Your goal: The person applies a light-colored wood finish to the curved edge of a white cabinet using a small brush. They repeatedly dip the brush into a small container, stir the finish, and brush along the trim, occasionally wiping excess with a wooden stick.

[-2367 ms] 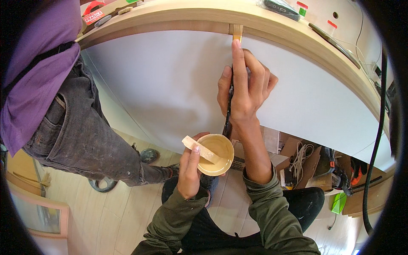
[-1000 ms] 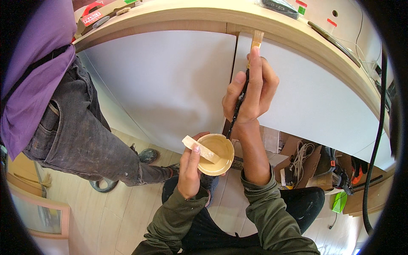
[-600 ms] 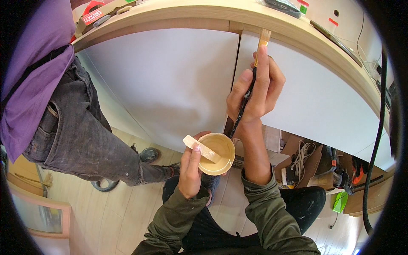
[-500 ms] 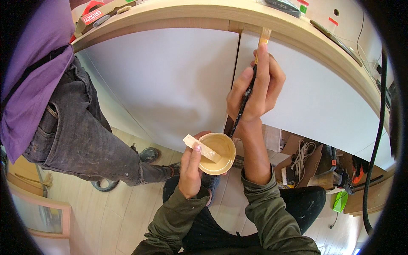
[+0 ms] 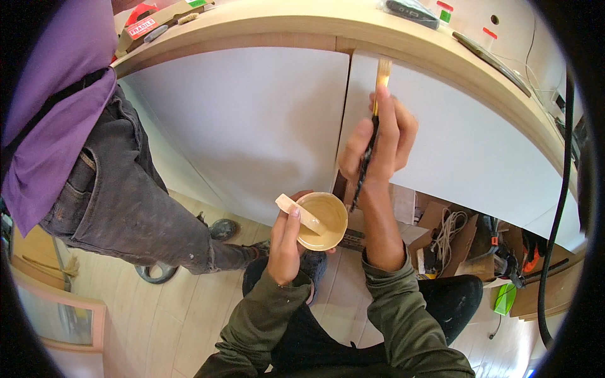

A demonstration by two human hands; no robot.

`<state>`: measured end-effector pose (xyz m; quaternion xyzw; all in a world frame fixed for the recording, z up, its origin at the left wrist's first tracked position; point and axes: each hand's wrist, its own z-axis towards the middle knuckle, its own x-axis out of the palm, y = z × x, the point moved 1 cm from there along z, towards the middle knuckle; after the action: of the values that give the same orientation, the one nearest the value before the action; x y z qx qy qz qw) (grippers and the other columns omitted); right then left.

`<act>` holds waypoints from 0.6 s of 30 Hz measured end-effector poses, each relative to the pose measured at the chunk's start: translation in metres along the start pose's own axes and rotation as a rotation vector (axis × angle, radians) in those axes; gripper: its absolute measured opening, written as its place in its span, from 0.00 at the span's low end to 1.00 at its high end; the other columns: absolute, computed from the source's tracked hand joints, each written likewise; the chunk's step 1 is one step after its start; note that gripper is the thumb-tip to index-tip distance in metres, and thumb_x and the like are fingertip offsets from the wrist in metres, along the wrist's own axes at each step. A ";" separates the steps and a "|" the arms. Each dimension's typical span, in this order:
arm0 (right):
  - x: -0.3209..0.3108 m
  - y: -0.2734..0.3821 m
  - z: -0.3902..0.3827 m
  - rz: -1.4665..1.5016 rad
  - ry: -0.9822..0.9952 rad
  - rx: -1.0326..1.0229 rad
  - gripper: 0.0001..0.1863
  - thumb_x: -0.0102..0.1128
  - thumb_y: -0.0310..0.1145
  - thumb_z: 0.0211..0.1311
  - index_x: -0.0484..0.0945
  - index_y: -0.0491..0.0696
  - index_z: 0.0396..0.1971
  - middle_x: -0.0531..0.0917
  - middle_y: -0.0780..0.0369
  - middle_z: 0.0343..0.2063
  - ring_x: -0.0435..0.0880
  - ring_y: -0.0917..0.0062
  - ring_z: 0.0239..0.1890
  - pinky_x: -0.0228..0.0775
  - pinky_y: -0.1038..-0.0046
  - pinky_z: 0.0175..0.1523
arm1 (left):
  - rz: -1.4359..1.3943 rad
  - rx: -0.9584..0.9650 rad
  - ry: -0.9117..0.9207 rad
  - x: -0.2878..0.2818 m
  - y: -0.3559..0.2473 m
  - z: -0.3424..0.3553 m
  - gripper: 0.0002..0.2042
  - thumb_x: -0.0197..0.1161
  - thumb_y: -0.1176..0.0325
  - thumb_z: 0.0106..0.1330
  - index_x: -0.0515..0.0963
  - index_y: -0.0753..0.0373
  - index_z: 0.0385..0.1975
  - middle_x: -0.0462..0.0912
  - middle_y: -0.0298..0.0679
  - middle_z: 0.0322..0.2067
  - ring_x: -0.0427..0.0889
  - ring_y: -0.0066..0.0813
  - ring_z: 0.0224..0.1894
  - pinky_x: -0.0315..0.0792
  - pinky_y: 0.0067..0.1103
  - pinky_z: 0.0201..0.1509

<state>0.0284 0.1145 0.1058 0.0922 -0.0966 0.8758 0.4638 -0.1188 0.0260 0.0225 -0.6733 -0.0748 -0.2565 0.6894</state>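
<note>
My right hand [image 5: 380, 143] grips a thin dark-handled brush [image 5: 378, 88], its pale bristles up against the top of the right white cabinet door [image 5: 466, 145], beside the dark gap between the two doors. My left hand [image 5: 287, 242] holds a small round cup [image 5: 322, 220] of tan liquid just below, with a flat wooden stick [image 5: 297, 211] lying across its rim under my thumb. The left white door [image 5: 252, 120] hangs under a wooden worktop edge [image 5: 302, 28].
A person in a purple top and dark grey trousers [image 5: 94, 176] stands close at my left. Under the right door lie cardboard boxes [image 5: 441, 233], a coil of rope [image 5: 449, 227] and tools. A black cable [image 5: 558, 208] hangs at the right. The floor is pale wood [image 5: 145, 315].
My right hand has moved the brush rightward from the seam below the worktop onto the top of the right door, which has swung a little, widening the gap. The cup has stayed still.
</note>
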 end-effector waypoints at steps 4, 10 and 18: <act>-0.024 -0.007 -0.005 0.238 0.031 -0.059 0.15 0.61 0.18 0.50 0.77 0.36 0.41 0.80 0.53 0.33 0.77 0.68 0.29 0.71 0.72 0.31 | -0.012 -0.011 0.034 -0.006 0.003 0.003 0.24 0.37 0.55 0.78 0.61 0.69 0.62 0.77 0.51 0.48 0.85 0.38 0.37 0.84 0.27 0.28; -0.107 -0.011 -0.002 0.403 0.539 -0.163 0.15 0.66 0.16 0.44 0.73 0.40 0.33 0.78 0.57 0.28 0.77 0.71 0.21 0.70 0.73 0.23 | -0.151 -0.265 0.295 -0.013 0.010 -0.002 0.25 0.40 0.52 0.75 0.66 0.68 0.60 0.81 0.49 0.43 0.84 0.36 0.39 0.81 0.28 0.29; -0.202 0.002 -0.016 0.339 0.969 -0.002 0.13 0.69 0.22 0.44 0.78 0.41 0.33 0.79 0.60 0.31 0.80 0.72 0.26 0.74 0.72 0.29 | -0.147 -0.539 0.548 0.022 0.030 -0.026 0.26 0.42 0.52 0.75 0.70 0.69 0.58 0.81 0.46 0.47 0.82 0.34 0.48 0.77 0.27 0.54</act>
<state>0.1372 -0.0431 0.0398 -0.3417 0.1150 0.8808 0.3069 -0.0931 -0.0053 0.0038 -0.7298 0.1340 -0.4857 0.4621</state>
